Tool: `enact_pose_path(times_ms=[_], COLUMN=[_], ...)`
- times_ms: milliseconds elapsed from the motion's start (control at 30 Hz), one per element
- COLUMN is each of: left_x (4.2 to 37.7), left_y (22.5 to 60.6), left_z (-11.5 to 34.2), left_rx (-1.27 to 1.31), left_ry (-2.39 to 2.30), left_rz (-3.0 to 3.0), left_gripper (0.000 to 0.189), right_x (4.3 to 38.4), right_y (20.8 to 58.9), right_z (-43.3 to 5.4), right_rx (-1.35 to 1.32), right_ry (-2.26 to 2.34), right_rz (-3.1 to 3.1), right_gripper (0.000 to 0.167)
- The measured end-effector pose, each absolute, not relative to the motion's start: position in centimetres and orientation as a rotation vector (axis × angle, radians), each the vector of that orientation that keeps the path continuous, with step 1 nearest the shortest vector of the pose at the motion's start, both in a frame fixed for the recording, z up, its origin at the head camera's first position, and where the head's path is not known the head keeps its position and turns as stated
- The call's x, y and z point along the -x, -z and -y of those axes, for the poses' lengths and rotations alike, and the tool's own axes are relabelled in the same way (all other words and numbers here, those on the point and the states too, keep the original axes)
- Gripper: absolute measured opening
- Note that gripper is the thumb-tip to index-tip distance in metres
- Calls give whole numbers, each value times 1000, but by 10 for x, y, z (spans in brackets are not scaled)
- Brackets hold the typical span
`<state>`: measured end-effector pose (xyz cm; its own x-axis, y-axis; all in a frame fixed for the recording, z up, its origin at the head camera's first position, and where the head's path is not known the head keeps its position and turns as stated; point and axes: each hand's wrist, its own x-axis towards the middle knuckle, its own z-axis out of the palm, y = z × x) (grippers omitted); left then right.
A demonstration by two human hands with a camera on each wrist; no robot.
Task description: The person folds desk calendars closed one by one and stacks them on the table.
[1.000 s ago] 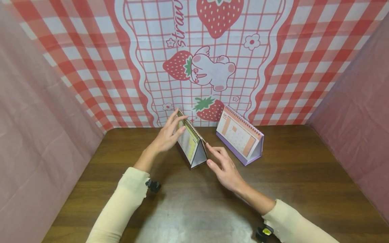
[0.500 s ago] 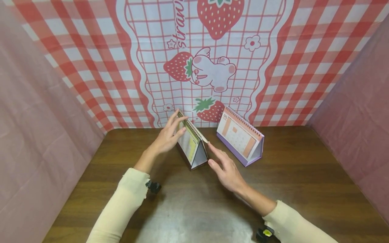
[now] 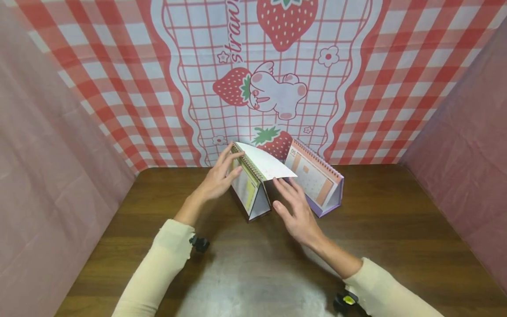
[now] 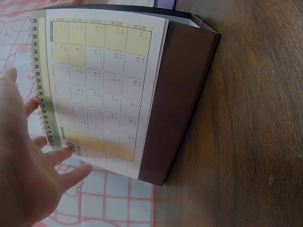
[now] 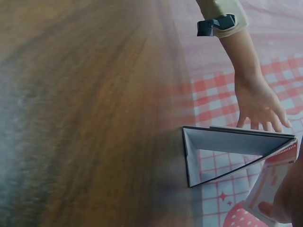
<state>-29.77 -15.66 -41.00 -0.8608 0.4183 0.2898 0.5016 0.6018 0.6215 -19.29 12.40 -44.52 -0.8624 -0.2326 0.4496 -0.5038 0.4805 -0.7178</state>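
A desk calendar [image 3: 243, 187] with a green spiral-bound top and a dark brown base stands on the table like a tent. My left hand [image 3: 217, 179] rests with spread fingers at its far upper edge, touching the spiral and the yellow-and-white month page [image 4: 97, 87]. From the back side a white page [image 3: 269, 165] is lifted and juts out to the right, nearly level. Under its near edge are the straight fingertips of my right hand [image 3: 297, 215]. The right wrist view shows the calendar's hollow triangular end [image 5: 191, 156] and my left hand beyond it.
A second desk calendar [image 3: 313, 178], orange-pink with a purple base, stands to the right, partly behind the lifted page and my right hand. A red checked strawberry cloth [image 3: 277, 97] hangs behind the brown wooden table [image 3: 237, 268]. Pink curtains [image 3: 463, 132] flank both sides.
The white page has risen from the calendar's back and swung out to the right. My right fingers have moved slightly right and up with it. The left hand stays in place.
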Motion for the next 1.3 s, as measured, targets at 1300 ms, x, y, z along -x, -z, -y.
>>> enact_pose_path(times_ms=[1300], left_x=[297], left_y=[415], left_z=[155], left_rx=[792], left_ry=[1165], left_rz=[2660], left_gripper=[84], right_x=[198], right_y=[413], right_z=[-100], right_rx=[-905], right_ry=[-1273], right_rz=[2228], right_gripper=[69])
